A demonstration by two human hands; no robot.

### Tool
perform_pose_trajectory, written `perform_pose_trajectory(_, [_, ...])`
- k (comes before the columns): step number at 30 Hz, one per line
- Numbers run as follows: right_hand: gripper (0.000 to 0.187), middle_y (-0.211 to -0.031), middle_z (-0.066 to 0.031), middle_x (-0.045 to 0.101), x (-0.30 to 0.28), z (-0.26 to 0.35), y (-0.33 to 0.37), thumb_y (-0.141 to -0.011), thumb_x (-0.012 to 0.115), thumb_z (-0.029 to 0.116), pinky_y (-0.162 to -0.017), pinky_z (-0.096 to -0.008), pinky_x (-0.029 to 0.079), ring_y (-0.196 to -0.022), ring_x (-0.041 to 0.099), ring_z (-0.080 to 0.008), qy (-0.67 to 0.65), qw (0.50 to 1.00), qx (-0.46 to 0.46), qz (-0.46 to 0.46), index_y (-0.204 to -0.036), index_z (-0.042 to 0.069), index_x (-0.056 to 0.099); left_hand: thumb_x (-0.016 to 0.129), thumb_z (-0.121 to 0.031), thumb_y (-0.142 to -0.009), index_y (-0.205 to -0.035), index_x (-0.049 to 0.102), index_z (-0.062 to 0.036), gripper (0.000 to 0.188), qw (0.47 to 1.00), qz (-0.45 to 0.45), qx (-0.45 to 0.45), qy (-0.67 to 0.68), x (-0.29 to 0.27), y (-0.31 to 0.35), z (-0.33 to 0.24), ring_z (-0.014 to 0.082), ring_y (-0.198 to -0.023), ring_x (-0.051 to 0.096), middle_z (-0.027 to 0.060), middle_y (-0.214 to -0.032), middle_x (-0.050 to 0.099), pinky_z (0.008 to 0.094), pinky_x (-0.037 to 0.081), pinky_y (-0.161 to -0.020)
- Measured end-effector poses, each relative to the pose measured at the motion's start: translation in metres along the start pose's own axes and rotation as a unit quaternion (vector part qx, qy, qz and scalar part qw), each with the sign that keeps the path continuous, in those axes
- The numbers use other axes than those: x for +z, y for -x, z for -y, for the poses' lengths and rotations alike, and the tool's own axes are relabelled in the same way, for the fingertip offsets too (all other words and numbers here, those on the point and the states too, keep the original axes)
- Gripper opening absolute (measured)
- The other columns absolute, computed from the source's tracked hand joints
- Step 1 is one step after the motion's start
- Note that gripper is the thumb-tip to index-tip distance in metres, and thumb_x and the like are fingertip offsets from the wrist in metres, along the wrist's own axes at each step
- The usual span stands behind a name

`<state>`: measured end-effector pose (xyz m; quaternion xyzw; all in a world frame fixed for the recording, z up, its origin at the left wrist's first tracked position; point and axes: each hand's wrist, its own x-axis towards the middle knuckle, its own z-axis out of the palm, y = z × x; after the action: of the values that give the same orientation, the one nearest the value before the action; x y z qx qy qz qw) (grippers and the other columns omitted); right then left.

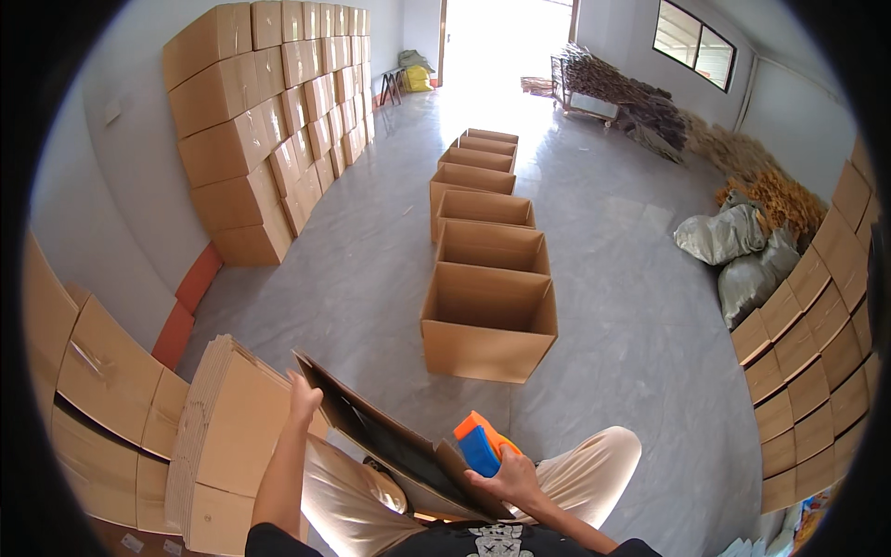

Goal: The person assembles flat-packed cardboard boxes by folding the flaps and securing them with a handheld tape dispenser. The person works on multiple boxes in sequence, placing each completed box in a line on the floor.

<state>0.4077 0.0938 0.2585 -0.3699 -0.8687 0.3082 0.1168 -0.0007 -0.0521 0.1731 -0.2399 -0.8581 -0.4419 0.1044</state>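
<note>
A partly opened cardboard box point(390, 444) stands tilted between my knees, its dark inside showing. My left hand point(304, 399) is closed on the box's upper left corner. In my right hand point(509, 478) is an orange and blue tape dispenser point(478, 447), held above the box's right edge; some of those fingers also lie close to the cardboard. Whether tape runs from the dispenser to the box cannot be seen. To my left leans a stack of flat folded cartons point(243, 427), just beside my left forearm.
Ahead, open-topped cardboard boxes point(490, 353) form a row toward the bright doorway point(506, 46). Closed cartons point(223, 139) are piled along the left wall, with more cartons point(807, 371) at right. Grey sacks point(722, 234) and dried plant bundles point(770, 200) lie on the right.
</note>
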Motion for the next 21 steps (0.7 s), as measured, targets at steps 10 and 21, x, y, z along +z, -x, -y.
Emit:
perform_pose_trajectory(10, [0.040,-0.073,-0.0057,0.061,-0.080,-0.039,0.015,-0.077,0.074,0.033,-0.059,-0.0256,0.048,-0.067,0.060,-0.0113,-0.378,0.890,0.182,-0.177,-0.094,0.001,0.057,0.052,0.008,-0.068,-0.105,0.057,-0.0052,0.039,0.871,0.460,0.126,-0.116,-0.013,-0.045,-0.083,0.0390,-0.097,0.057,0.0192,-0.100,0.063,0.0409,0.048,-0.081])
perform_pose_trajectory(21, [0.049,-0.086,-0.0101,0.065,-0.084,-0.005,0.033,-0.074,0.073,0.034,-0.066,-0.0258,0.050,-0.074,0.063,-0.0140,-0.415,0.908,0.057,0.007,-0.101,-0.004,0.060,0.064,-0.001,-0.071,-0.121,0.043,0.0096,0.056,0.763,0.443,0.339,-0.328,0.035,0.054,-0.168,0.0315,-0.073,0.067,0.0168,-0.080,0.067,0.0368,0.055,-0.066])
